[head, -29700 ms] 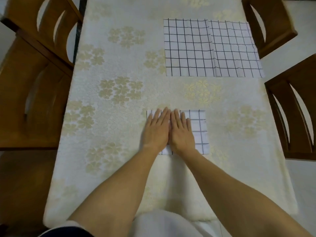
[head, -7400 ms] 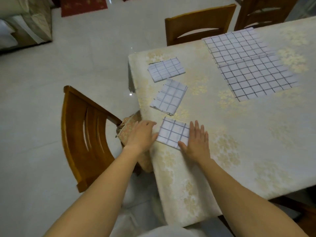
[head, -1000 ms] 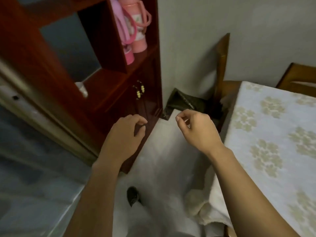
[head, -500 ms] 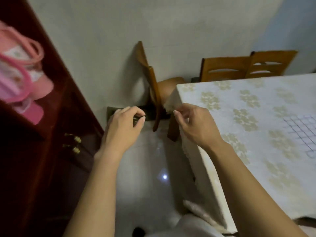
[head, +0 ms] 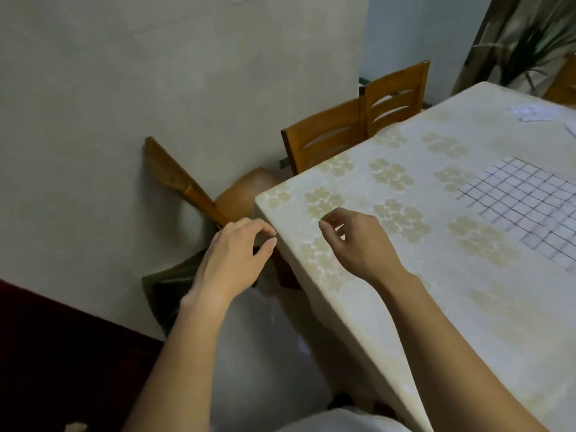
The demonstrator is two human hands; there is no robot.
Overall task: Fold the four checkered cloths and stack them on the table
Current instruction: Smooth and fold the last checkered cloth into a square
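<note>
Checkered cloth (head: pixel 523 210) lies spread flat and unfolded on the table (head: pixel 436 307), well to the right of both hands, probably laid open so its edges can be matched for folding. A small folded checkered piece (head: pixel 530 113) sits at the far end, too blurred to read closely, seemingly set aside for the stack. The left hand (head: pixel 237 257) hangs off the table beside the near corner, fingers loosely curled, thumb close to the forefinger, holding nothing. The right hand (head: pixel 355 244) hovers over the table just inside that corner, likewise loosely curled and empty. Neither touches the cloth. I judge the next move is a reach rightward to pinch the spread cloth's near edge; wooden chairs (head: pixel 330 138) stand tucked along the far side
</note>
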